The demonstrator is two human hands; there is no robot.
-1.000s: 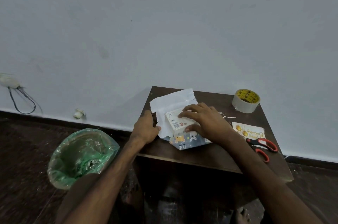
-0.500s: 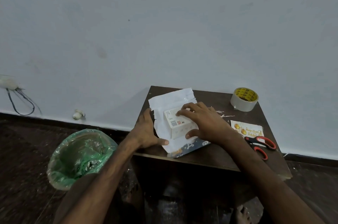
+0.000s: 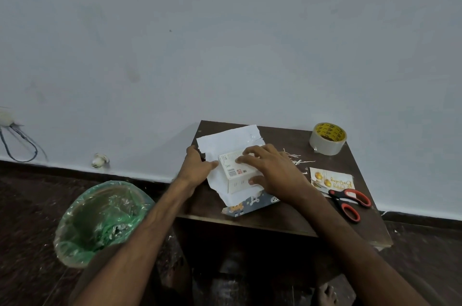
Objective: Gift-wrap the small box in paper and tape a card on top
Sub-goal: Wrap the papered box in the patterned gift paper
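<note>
Box (image 3: pixel 233 170) sits on paper (image 3: pixel 225 139) mid-table (image 3: pixel 287 213), my right hand (image 3: pixel 275 173) pressing it with spread fingers, left hand (image 3: pixel 197 168) pinching the paper's edge toward the table's left, where I fear a hard tug tears it or skews the box.

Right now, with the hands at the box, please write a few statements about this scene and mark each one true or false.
1. The right hand rests on the box. True.
2. The tape lies on the paper. False: it stands apart from it, at the far right corner of the table.
3. The bin stands on the floor, left of the table. True.
4. The card is taped on the box. False: it lies on the table by the scissors.
5. The box is fully wrapped. False: its top and near side are bare.
</note>
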